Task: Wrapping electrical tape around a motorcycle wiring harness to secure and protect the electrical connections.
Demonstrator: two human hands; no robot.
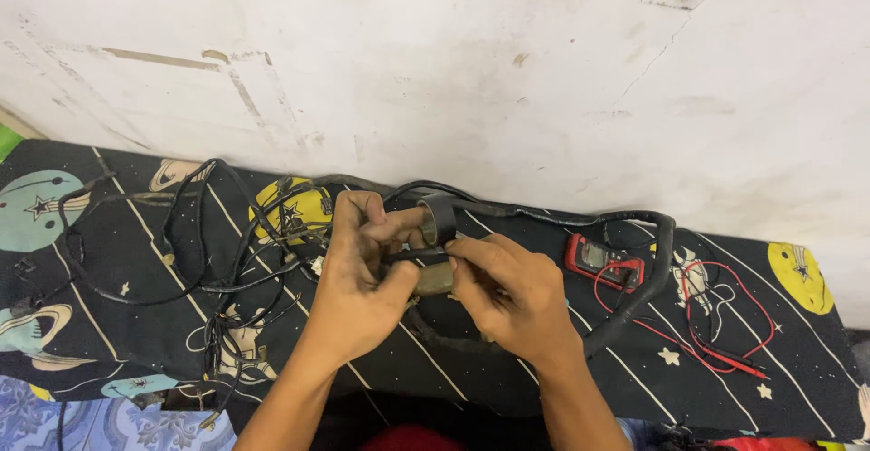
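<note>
White plaster, scuffed and cracked, fills the wall point(507, 61) ahead of you, and below it runs a black cloth point(507, 369) printed with planets, stars and thin white lines, spread over the work surface.

Your two hands meet at the middle of that cloth, forearms coming up from the bottom edge and angling inward. Your left hand point(358, 279) is curled, its thumb and fingers pinching a roll of black tape point(442, 217) and the bundle beneath it. Your right hand point(507, 292) is closed from the other side, fingertips pressed to a thick black wiring harness point(634, 297) right where a tan connector point(435, 279) shows between your thumbs (both hands are smeared dark with grime).

That harness loops out to your right and arcs back along the wall. To your left lies a tangle of thinner black wires point(227, 270), sprawled across the cloth with small plugs at the ends. Near your right hand, just inside the harness loop, sits a red multimeter point(603, 261), its red leads point(716, 333) trailing over the cloth farther right.
</note>
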